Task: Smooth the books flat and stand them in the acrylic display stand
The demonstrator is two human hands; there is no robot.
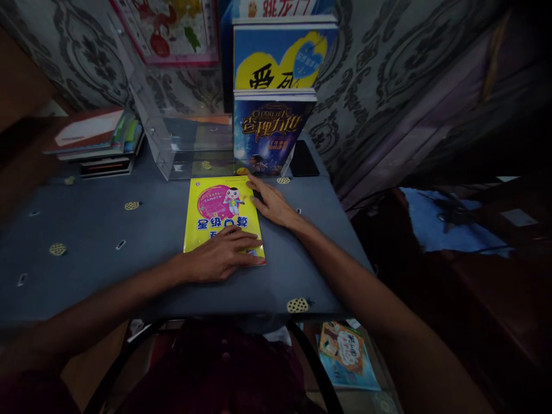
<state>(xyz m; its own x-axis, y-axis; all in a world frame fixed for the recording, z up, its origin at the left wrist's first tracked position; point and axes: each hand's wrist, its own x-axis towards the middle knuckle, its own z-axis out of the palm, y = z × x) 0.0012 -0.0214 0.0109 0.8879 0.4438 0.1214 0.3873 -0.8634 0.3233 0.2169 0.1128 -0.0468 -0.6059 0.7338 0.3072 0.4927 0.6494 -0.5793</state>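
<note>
A yellow booklet [222, 215] lies flat on the grey desk [103, 230], just in front of a clear plastic stand [172, 144], with its cover facing up and showing a cartoon figure and blue lettering.

The left hand [222, 256] rests palm down on the near end of the booklet. Its fingers are stretched out flat and close together across the lower right corner; the grip is not closed on anything, only pressing on the cover.

The right hand [271, 204] lies on the desk at the booklet's right edge. Its fingers are spread a little, and the fingertips touch the upper right corner of the cover. This grip, too, is flat and holds nothing.

Behind the right hand a dark blue book [269, 135] stands upright in the stand. A second book with a yellow and blue cover [282, 54] stands above and behind it. A black phone [304, 159] lies just to the right of the stand.

At the far left of the desk sits a stack of books [99, 141]. Small round yellow patterns and white marks are scattered over the desk cloth.

Below the desk's near edge, on the floor to the right, lies another booklet [345, 353] with a pale cover.
</note>
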